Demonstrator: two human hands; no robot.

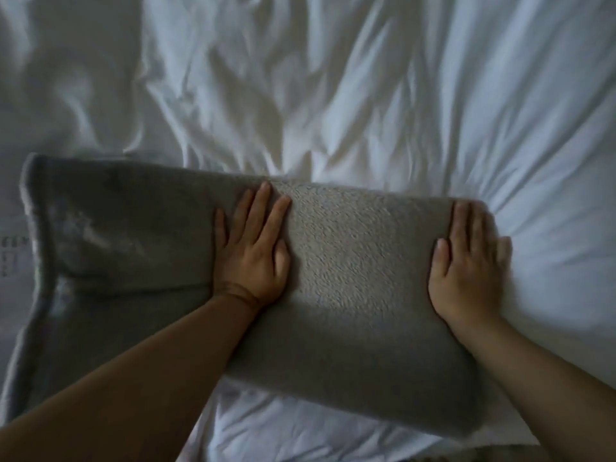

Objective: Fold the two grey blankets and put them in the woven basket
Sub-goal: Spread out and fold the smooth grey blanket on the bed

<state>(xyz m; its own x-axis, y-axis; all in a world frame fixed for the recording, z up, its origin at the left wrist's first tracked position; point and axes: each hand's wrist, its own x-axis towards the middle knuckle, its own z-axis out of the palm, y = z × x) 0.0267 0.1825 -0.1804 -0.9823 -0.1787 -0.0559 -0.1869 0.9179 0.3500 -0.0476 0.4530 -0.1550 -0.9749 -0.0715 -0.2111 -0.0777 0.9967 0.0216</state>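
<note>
One grey blanket [360,261] is seen lying across the lower middle of the frame on crumpled white bedding [333,95]. It is spread from the left edge to the right of centre. The right part is shown as a folded-over layer with a nubbly fleece face; the left part is smoother and darker, with a stitched hem [43,261] running down the lower left.

The left hand [255,251] is laid flat on the blanket near centre frame, fingers straight and slightly spread, palm pressed down just where the smooth part meets the fleece layer. Nothing is gripped by it. The left forearm [133,378] is stretched in from the lower left, over the blanket.

The right hand [466,265] is placed flat on the right end of the folded layer, fingers straight and pointing to the top of the frame, nothing gripped. Its outer fingers are blurred at the blanket's edge, so their contact cannot be told. The right forearm [550,378] is seen coming in from the lower right.

Faint printed marks [10,251] are noted at the far left edge, too blurred to be read.
</note>
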